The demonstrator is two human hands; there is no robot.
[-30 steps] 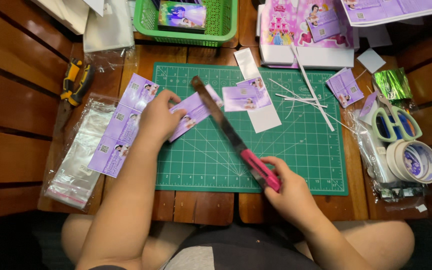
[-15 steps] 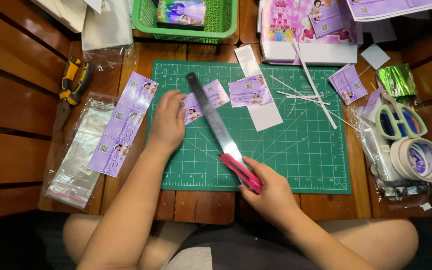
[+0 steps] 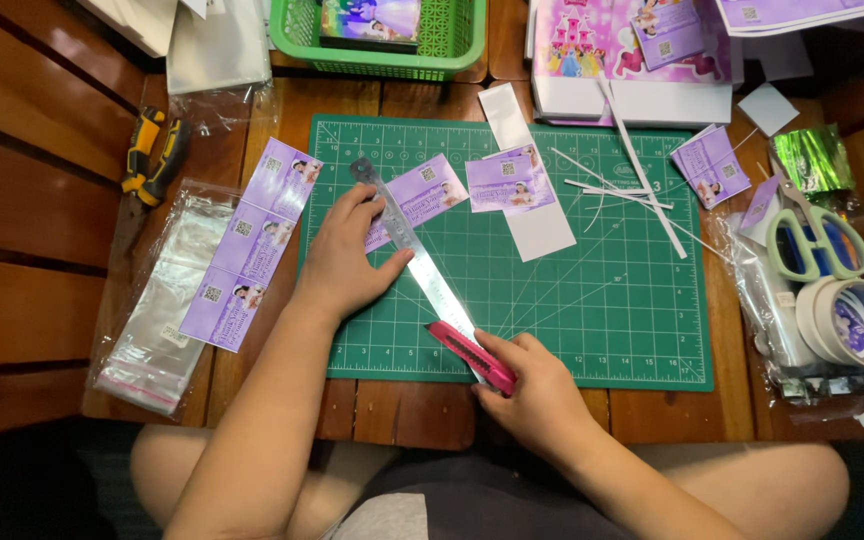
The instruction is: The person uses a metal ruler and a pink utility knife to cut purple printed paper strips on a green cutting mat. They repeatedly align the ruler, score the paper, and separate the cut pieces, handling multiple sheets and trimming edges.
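Observation:
A green cutting mat (image 3: 592, 320) lies on the wooden table. My left hand (image 3: 347, 262) presses a metal ruler (image 3: 422, 270) down on a purple printed card (image 3: 417, 195) on the mat's left part. The ruler runs diagonally from upper left to lower right. My right hand (image 3: 537, 395) grips a pink utility knife (image 3: 470, 355) near the mat's front edge, its tip against the ruler's lower end.
A strip of purple cards (image 3: 250, 243) lies left of the mat on clear plastic bags (image 3: 157, 310). More cards (image 3: 510, 182), paper offcuts (image 3: 622, 190), scissors (image 3: 817, 245), tape rolls (image 3: 852, 322), a green basket (image 3: 382, 40) and yellow pliers (image 3: 147, 160) surround the mat.
The ruler and the card under it have slid left on the mat with my left hand. My right hand and the knife have followed, toward the mat's front left.

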